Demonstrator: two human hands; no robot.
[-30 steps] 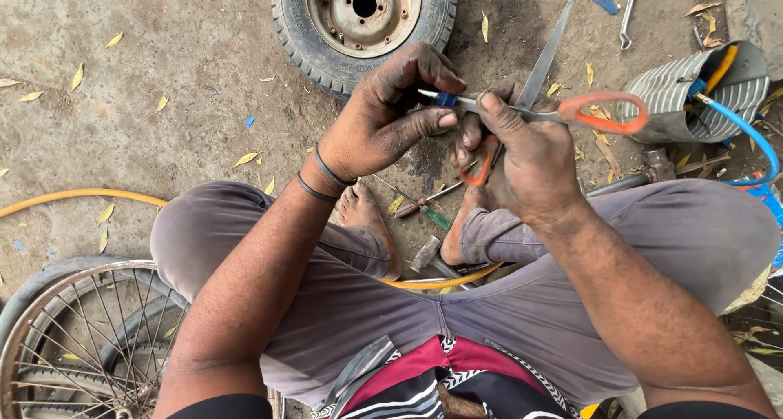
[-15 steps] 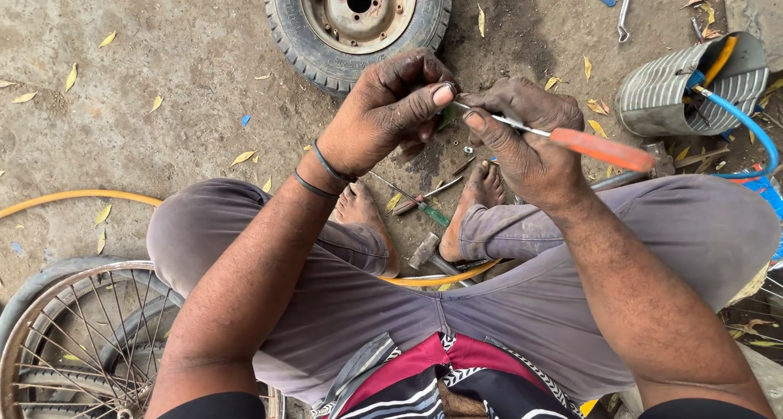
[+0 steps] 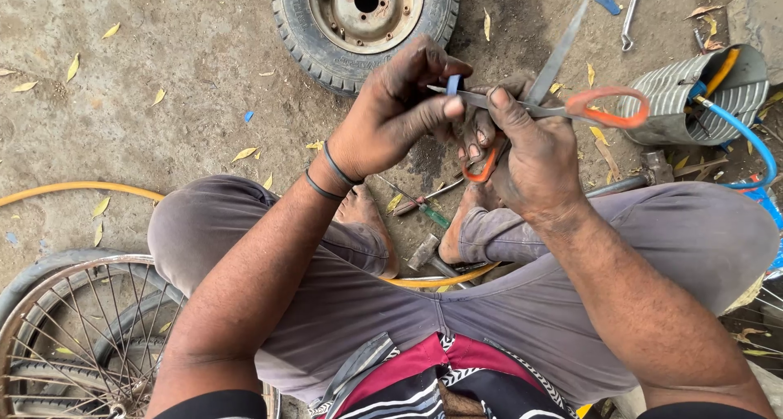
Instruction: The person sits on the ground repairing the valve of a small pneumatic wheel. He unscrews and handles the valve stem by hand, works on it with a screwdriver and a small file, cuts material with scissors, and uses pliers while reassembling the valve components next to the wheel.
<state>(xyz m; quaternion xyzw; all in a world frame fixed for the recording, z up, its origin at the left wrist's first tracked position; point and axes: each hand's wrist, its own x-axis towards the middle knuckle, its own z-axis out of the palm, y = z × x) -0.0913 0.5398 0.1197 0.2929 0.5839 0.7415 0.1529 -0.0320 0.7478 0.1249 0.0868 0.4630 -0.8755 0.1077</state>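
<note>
No packages, signs or screens show here. The nearest to a label is a faint scribbled mark in purple on the grey hub of the wheel [image 3: 366,9], which lies flat on the ground just beyond the left grip [image 3: 400,113]. It sits at the hub's upper edge, small and smudged, too blurred to tell its shape further.

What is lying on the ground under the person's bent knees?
Between the knees lie two bare feet, a yellow hose, a green-handled tool and a metal piece. The trouser legs cover whatever else lies beneath, including most of the hose's run.
</note>
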